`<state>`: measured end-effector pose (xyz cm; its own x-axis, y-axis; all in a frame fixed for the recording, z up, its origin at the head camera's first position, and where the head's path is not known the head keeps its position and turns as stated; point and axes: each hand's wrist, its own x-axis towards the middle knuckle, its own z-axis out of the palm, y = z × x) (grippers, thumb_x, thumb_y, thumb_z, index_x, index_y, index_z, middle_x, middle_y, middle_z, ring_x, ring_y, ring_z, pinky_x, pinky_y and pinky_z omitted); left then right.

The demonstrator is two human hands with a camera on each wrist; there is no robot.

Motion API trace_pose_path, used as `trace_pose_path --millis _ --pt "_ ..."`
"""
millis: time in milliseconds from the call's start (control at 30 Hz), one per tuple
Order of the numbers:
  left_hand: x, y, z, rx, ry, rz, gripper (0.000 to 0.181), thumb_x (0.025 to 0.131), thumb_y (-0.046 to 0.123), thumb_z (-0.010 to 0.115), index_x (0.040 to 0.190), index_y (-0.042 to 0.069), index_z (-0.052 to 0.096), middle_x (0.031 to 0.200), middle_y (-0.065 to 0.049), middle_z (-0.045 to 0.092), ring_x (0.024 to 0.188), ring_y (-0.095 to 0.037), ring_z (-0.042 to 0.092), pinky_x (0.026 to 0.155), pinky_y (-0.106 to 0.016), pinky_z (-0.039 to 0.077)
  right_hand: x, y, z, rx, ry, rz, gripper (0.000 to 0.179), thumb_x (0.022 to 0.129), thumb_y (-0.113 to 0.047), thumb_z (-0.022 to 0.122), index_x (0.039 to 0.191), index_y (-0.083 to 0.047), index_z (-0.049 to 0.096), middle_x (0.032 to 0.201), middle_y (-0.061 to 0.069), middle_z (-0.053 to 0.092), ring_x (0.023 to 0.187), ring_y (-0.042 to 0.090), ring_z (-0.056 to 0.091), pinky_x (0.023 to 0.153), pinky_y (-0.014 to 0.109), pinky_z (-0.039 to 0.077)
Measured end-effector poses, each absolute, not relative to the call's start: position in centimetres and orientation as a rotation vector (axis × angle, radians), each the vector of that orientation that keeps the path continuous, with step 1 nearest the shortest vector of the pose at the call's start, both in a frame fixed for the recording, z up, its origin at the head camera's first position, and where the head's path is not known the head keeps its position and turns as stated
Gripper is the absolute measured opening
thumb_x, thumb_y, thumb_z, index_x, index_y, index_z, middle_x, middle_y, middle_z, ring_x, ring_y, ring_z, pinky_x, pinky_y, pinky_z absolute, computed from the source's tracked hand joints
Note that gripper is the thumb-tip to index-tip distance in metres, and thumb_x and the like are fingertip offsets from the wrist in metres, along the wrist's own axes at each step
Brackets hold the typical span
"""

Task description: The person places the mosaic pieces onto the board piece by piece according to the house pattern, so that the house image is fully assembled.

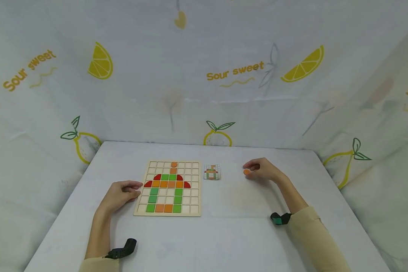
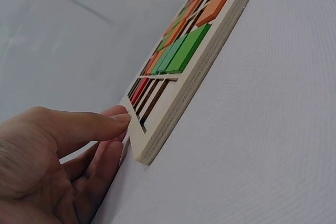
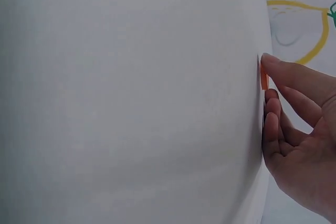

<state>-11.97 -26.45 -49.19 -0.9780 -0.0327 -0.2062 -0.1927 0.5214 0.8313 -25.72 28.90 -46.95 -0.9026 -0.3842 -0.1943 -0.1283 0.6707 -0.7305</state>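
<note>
A wooden grid board [image 1: 195,189] lies flat on the table, with red, orange and green pieces set in its cells. At its left edge, my left hand [image 1: 120,194] touches the rim with thumb and fingertips; the left wrist view shows the thumb [image 2: 113,121] against the board's edge [image 2: 152,150]. Over on the right, my right hand [image 1: 263,170] pinches an orange round piece [image 1: 246,172] low at the tabletop. From the right wrist, that orange piece [image 3: 264,78] appears edge-on by the thumb tip, partly hidden by the fingers.
A small pattern card [image 1: 212,172] with a similar coloured figure lies just right of the board. The white table [image 1: 204,241] ends at a hanging cloth [image 1: 139,113] printed with lemons. Each forearm wears a dark wrist device.
</note>
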Motion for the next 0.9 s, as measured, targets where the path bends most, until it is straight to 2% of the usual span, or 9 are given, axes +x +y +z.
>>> trace_pose_path --millis 200,600,900 --pt "-12.0 -26.3 -48.8 -0.188 2.592 1.452 0.038 0.099 0.011 0.077 0.134 -0.004 0.072 0.113 -0.016 0.076 0.091 -0.014 0.066 0.074 -0.018 0.058 -25.5 29.4 -47.2 -0.451 2.588 -1.078 0.032 0.093 -0.011 0.085 0.121 0.002 0.078 0.114 0.019 0.076 0.100 0.021 0.061 0.081 0.020 0.050" --pt "-12.0 -26.4 -49.0 -0.211 2.596 1.442 0.036 0.099 0.010 0.077 0.133 -0.003 0.072 0.108 -0.013 0.074 0.089 -0.013 0.064 0.074 -0.019 0.059 -25.6 28.2 -47.2 -0.534 2.695 -0.964 0.023 0.094 -0.011 0.084 0.111 0.002 0.078 0.105 0.015 0.078 0.094 0.018 0.067 0.081 0.022 0.053" --pt "-11.9 -26.4 -49.1 -0.195 2.597 1.442 0.036 0.099 0.010 0.076 0.133 -0.004 0.072 0.108 -0.012 0.074 0.090 -0.014 0.064 0.074 -0.019 0.059 -26.1 23.3 -45.9 -0.614 2.674 -1.089 0.026 0.093 -0.012 0.085 0.113 0.002 0.079 0.104 0.017 0.077 0.089 0.019 0.065 0.077 0.020 0.052"
